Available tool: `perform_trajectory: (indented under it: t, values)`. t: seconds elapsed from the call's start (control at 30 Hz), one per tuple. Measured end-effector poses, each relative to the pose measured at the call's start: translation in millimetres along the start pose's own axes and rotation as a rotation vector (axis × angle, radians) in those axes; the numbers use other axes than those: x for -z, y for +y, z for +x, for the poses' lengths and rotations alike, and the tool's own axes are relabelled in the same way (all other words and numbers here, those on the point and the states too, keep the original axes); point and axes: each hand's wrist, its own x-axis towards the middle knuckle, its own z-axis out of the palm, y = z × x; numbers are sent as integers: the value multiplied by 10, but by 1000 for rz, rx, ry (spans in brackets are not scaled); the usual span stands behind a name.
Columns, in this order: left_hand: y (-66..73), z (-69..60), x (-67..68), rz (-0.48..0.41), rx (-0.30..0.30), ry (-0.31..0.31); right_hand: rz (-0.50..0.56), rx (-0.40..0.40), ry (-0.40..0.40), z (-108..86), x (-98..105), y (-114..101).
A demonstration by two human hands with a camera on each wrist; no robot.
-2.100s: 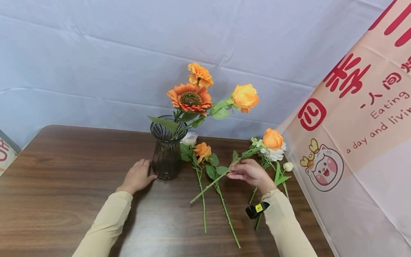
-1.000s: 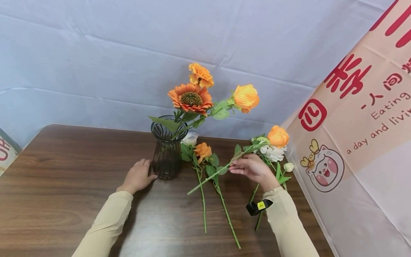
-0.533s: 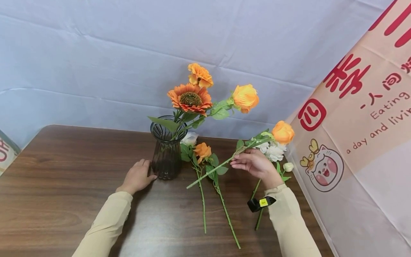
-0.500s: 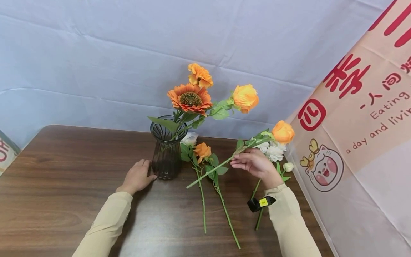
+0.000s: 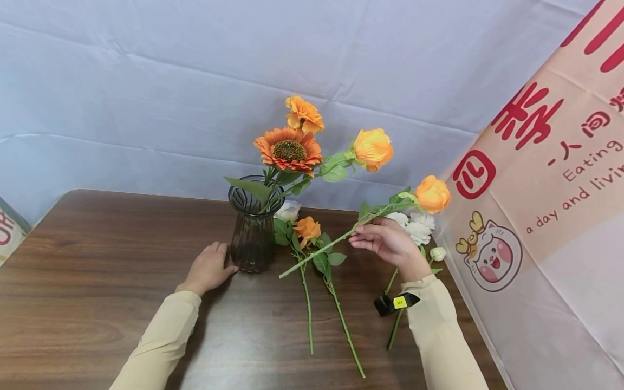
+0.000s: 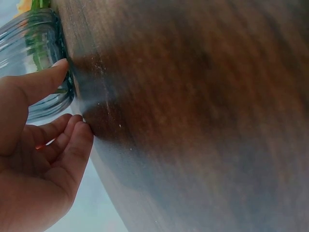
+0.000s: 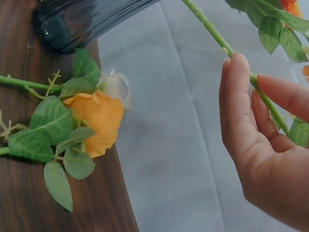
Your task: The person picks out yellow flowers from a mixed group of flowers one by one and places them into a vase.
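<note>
My right hand (image 5: 387, 245) pinches the green stem of an orange rose (image 5: 433, 194) between thumb and fingertips. Its bloom points right and the stem's cut end slants down to the left, above the table. In the right wrist view that stem (image 7: 207, 26) passes through the fingers. A dark ribbed glass vase (image 5: 252, 238) stands upright, holding an orange sunflower (image 5: 290, 150), an orange ruffled flower (image 5: 304, 114) and a yellow-orange rose (image 5: 372, 149). My left hand (image 5: 207, 268) rests on the table with its thumb at the vase's base, fingers loosely bent in the left wrist view.
On the wooden table (image 5: 122, 281), a smaller orange rose (image 5: 307, 230) and a white flower (image 5: 288, 210) lie right of the vase. White blooms (image 5: 418, 227) and a white bud (image 5: 437, 253) lie by the printed cloth (image 5: 536, 216) on the right.
The right hand has raised the orange rose slightly; its bloom has moved up and right and its stem end up and left. Left hand and vase have stayed put.
</note>
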Motion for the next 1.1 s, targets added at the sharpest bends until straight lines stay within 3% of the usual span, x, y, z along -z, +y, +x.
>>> perform_trajectory:
  t: [0.33,1.1]
  values:
    - [9,-12,10,-13,2,1,60,43,-32,30,-118,-104]
    - [-7,2,-2,-3,1,-13,121,133,2,162,-304,-357]
